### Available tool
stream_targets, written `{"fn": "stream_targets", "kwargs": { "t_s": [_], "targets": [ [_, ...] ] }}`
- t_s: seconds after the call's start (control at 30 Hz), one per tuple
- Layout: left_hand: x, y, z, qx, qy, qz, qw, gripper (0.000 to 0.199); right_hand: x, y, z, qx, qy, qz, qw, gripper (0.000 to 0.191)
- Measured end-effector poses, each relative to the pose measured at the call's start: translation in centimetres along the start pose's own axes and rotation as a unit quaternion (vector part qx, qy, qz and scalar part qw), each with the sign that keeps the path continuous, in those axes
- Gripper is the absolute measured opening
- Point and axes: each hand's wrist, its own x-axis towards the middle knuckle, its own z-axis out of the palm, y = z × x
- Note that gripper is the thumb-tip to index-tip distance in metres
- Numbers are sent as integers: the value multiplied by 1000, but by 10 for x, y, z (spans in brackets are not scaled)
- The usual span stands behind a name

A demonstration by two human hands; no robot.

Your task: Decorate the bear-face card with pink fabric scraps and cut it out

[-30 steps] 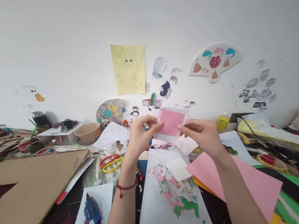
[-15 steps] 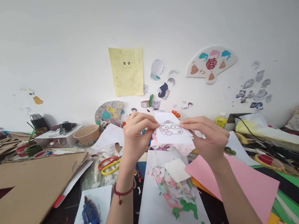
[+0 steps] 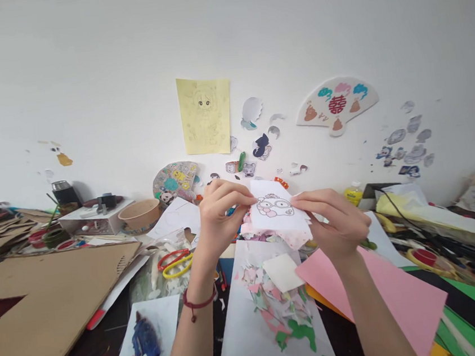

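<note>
Drawing (image 3: pixel 275 210) in hands (image 3: pixel 224 209) (image 3: pixel 335 217), red 囍 (image 3: pixel 337 104) fan (image 3: pixel 318 100)

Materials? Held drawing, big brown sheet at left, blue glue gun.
Held drawing: looks like matte white paper, thin-edged. Brown sheet: matte corrugated cardboard, ridges showing near its far right corner. Glue gun: probably hard plastic, judging by the moulded-looking blue body.

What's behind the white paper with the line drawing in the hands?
Behind the white paper, pale pink-dotted paper shows below and a small orange-red item above; the rest is covered.
</note>
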Motion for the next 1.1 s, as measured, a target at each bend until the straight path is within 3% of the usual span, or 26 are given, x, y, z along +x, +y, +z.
{"fn": "stream_targets", "kwargs": {
  "t_s": [0.07, 0.13, 0.23, 0.33, 0.5, 0.67, 1.1],
  "targets": [
    [0, 0, -1, -24, -28, -49, 998, 8, 1, -2, 0, 37, -30, 70, 996, 23],
    [0, -1, -1, -52, -57, -122, 990, 7, 2, -2, 0, 88, -76, 187, 975, 8],
    [-3, -6, 5, -98, -91, -228, 964, 20, 1, 1, 4, 180, -133, 359, 906, 15],
    [-8, -15, 16, -163, -90, -295, 937, 27, -1, 7, 9, 233, -139, 444, 854, 19],
    [-17, -28, 29, -217, -75, -336, 914, 29, -7, 15, 14, 243, -128, 488, 829, 24],
    [-20, -32, 32, -217, -87, -355, 905, 30, -14, 22, 21, 260, -158, 510, 804, 30],
    [-22, -37, 34, -242, -138, -362, 890, 33, -28, 39, 25, 292, -184, 523, 779, 35]
  ]
}}
